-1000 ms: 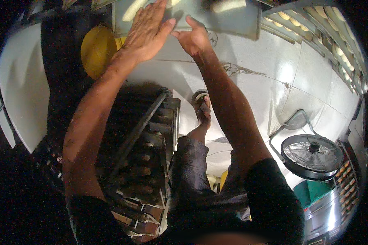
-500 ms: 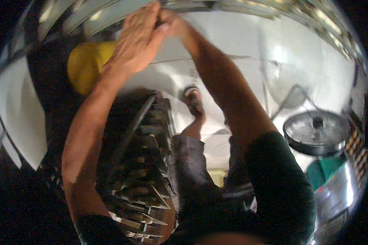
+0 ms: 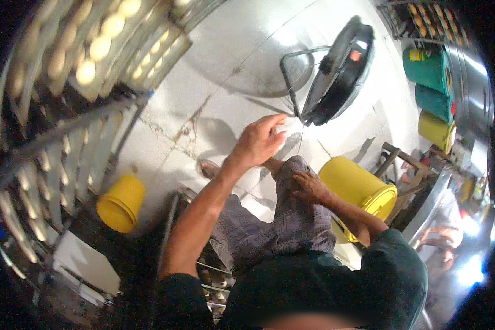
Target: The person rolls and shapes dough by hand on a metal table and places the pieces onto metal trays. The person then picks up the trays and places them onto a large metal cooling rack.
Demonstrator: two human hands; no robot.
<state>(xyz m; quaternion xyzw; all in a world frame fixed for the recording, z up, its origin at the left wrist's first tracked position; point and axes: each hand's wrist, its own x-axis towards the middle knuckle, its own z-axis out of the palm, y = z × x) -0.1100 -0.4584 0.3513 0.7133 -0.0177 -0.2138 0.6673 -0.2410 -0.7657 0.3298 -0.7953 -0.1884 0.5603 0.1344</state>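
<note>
My left hand (image 3: pixel 255 145) reaches out in front of my body, above the tiled floor. Its fingers are curled, and a small whitish patch (image 3: pixel 281 135) shows between thumb and fingers; whether it is a cloth, paper or something else I cannot make out. My right hand (image 3: pixel 312 188) lies with fingers stretched over the knee of my patterned shorts (image 3: pixel 258 228), holding nothing. Right beside it is a yellow lidded bucket (image 3: pixel 353 186). Ahead of my left hand a black round floor fan (image 3: pixel 341 71) stands on its metal frame.
At left, racks (image 3: pixel 77 124) carry trays of pale dough balls (image 3: pixel 100 48). A smaller yellow bucket (image 3: pixel 121 203) stands below them. To the right are green bins (image 3: pixel 427 69), another yellow container (image 3: pixel 435 131), a metal table (image 3: pixel 432 212) and a far rack of browned pieces (image 3: pixel 430 22).
My hands were together, raised near the top; now they are apart, the left lower over the floor, the right on my knee. The view has swung, bringing the fan nearer the middle.
</note>
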